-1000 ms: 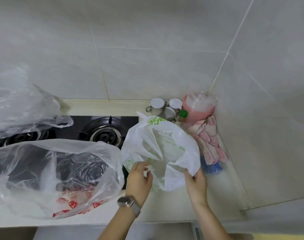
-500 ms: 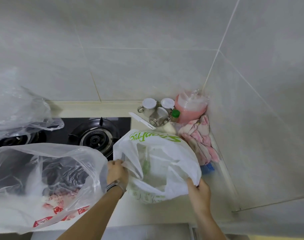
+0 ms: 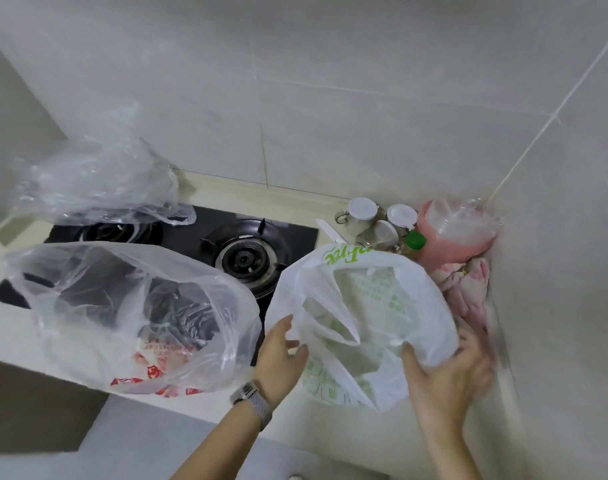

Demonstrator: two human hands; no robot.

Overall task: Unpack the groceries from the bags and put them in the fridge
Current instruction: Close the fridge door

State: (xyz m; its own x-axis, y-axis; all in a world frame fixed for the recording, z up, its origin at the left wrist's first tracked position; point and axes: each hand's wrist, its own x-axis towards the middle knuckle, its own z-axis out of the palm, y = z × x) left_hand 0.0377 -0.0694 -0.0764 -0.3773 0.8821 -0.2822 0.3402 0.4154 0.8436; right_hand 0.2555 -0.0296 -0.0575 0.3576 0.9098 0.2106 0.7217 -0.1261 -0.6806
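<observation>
Pale tiled walls backed the counter [image 3: 205,188] where the white green-printed bag [image 3: 361,320] gaped between both hands, the left hand [image 3: 280,358] spread and empty at its near-left rim, the right hand [image 3: 447,372] gripping its near-right edge.

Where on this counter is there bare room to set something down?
Bare strips: the front edge below the white bag, between both hands, and the back ledge between the top clear bag and the jars. Crowded: the right corner with jars, pink jug and cloth; bags cover the stove.
</observation>
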